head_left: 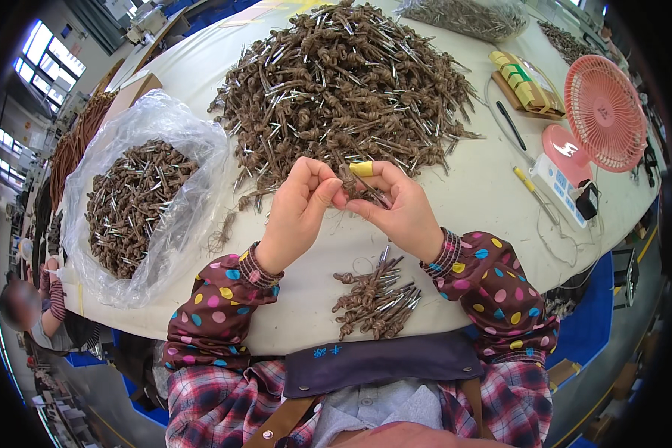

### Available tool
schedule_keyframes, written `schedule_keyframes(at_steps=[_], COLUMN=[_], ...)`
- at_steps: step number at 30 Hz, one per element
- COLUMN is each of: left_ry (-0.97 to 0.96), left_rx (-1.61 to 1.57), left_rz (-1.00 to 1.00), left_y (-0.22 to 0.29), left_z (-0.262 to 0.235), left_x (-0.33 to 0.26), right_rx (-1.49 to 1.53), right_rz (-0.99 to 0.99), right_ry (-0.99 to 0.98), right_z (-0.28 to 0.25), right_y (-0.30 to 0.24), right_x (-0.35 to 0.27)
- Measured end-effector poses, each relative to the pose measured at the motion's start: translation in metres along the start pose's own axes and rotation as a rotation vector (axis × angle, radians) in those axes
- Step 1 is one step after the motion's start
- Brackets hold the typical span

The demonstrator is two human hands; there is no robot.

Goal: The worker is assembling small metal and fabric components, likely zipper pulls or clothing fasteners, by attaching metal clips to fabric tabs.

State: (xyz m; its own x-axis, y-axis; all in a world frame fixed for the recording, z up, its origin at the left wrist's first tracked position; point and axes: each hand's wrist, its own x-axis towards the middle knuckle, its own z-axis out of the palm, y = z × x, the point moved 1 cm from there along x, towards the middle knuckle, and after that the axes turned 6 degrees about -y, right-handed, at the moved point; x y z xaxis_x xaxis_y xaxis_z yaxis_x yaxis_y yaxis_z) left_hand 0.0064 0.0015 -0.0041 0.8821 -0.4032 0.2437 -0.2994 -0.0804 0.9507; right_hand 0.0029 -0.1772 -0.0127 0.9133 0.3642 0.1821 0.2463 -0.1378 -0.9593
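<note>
Between my two hands is a bundle of brown cord with metal tips (377,196), held just in front of a big heap of similar knotted cords (351,89). My right hand (403,209) is closed on the bundle, its thumb beneath; yellow tape wraps one of its fingers. Thumb and forefinger of my left hand (299,213) pinch together at the cord's left side; what exactly lies between those fingertips is partly hidden. Nearer to me, a small pile of knotted cords (377,295) lies on the white tabletop (291,313).
At left stands an open clear plastic bag (201,142) of knotted cords. On the right are a pink fan (605,112), a white power strip (558,190), a black pen (511,125), a yellow pen-like tool (534,194) and a yellow-wrapped packet (526,82). Another person (33,310) is at far left.
</note>
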Motion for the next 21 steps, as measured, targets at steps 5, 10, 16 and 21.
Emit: schedule_keyframes(at_steps=[5,10,16,21], left_ry=[0.081,-0.154,-0.245,0.034], left_rx=[0.147,0.95,1.018,1.008], left_rz=[0.141,0.468,0.282,0.18], left_y=[0.002,0.006,0.031,0.044], left_z=[0.007,-0.007,-0.018,-0.052], left_x=[-0.003,-0.001,0.002,0.002], right_rx=[0.368,0.518,0.464,0.319], right_rz=[0.089,0.188,0.094,-0.088], right_ry=[-0.018,0.042,0.078,0.152], right_z=[-0.007,-0.017,-0.02,-0.022], right_y=[0.001,-0.014,0.002,0.01], right_x=[0.001,0.002,0.007,0.008])
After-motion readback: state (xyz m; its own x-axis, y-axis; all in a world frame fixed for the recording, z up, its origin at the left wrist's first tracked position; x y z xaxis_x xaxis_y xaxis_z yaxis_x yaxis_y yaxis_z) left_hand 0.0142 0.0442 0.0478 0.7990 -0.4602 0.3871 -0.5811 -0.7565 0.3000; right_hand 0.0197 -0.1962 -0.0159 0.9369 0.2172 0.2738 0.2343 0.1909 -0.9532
